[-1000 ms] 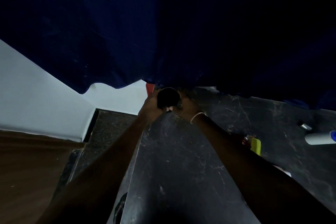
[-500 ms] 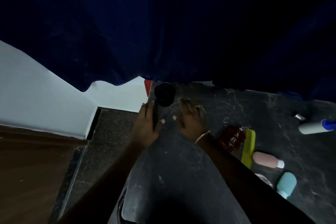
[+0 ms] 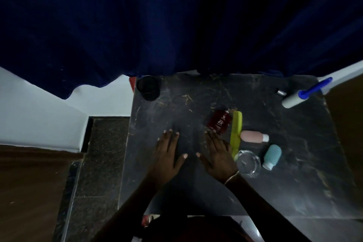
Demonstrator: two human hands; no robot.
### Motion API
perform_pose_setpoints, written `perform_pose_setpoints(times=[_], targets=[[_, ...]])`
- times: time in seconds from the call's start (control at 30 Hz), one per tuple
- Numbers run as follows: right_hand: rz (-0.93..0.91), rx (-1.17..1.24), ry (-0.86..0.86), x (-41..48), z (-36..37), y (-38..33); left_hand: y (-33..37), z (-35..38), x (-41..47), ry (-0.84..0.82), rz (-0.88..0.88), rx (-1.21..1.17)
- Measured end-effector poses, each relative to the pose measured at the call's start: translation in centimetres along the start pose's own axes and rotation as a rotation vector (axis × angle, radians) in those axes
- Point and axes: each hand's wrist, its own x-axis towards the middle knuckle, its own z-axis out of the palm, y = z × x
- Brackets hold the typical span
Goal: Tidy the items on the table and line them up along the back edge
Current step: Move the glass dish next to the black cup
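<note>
A black cup [image 3: 148, 87] stands upright at the back left corner of the dark marble table [image 3: 186, 104]. My left hand [image 3: 168, 155] and my right hand [image 3: 217, 154] lie flat and empty over the table's middle, fingers spread. Just right of my right hand are a dark red bottle [image 3: 220, 122] lying down, a yellow-green comb [image 3: 235, 133], a pink bottle [image 3: 253, 136], a teal bottle [image 3: 272, 156] and a clear glass dish [image 3: 248, 163]. A white lint roller with a blue handle [image 3: 303, 95] and a small silver tube [image 3: 281, 92] lie at the back right.
A dark blue curtain [image 3: 176, 25] hangs over the table's back edge. A white wall [image 3: 39, 114] and dark stone floor [image 3: 102, 153] lie to the left. A brown wooden surface [image 3: 29, 192] fills the lower left.
Both hands let go of the black cup, which stays at the back left corner. They drew back toward me to the table's middle and opened flat. The view tilted, revealing the right-side items.
</note>
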Motion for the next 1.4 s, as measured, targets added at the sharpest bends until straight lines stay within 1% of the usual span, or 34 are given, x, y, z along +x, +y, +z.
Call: perform_pose_setpoints(times=[0.13, 0.23, 0.3, 0.37, 0.5, 0.6, 0.67, 0.77, 0.93, 1.0, 1.23, 1.3, 1.4], targets=[[0.075, 0.003, 0.049, -3.8, -0.8, 3.5, 4.6, 2.6, -0.2, -0.029, 0.086, 0.046], [0.166, -0.037, 0.076, -5.9, -1.7, 6.4, 8.6, 4.3, 0.0, -0.051, 0.132, 0.052], [0.239, -0.045, 0.063, -6.7, -2.4, 8.2, 11.0, 5.3, 0.2, -0.059, 0.148, 0.049], [0.297, -0.082, 0.013, -7.1, -2.9, 10.2, 13.5, 6.5, 0.3, -0.085, 0.137, 0.03], [0.355, -0.167, -0.138, -6.9, -3.8, 13.6, 17.5, 8.6, 0.7, -0.156, 0.035, -0.085], [0.369, -0.2, -0.22, -6.2, -3.9, 15.1, 19.8, 9.7, 1.1, -0.168, -0.139, -0.216], [0.343, -0.21, -0.27, -5.7, -3.8, 15.9, 21.1, 10.2, 1.5, -0.17, -0.265, -0.27], [0.285, -0.206, -0.319, -5.1, -3.7, 16.4, 22.3, 10.6, 2.1, -0.217, -0.428, -0.27], [0.241, -0.212, -0.329, -4.5, -3.7, 16.5, 23.5, 11.3, 3.0, -0.265, -0.568, -0.25], [0.234, -0.218, -0.316, -4.3, -3.6, 16.4, 23.7, 11.6, 3.1, -0.265, -0.605, -0.27], [0.184, -0.262, -0.202, -4.5, -3.9, 14.9, 23.0, 11.2, 2.7, -0.227, -0.637, -0.312], [0.152, -0.197, -0.208, -4.2, -3.8, 14.3, 22.2, 10.5, 2.7, -0.208, -0.631, -0.331], [0.175, -0.054, -0.247, -3.9, -3.6, 12.8, 20.6, 9.3, 2.3, -0.196, -0.602, -0.279]])
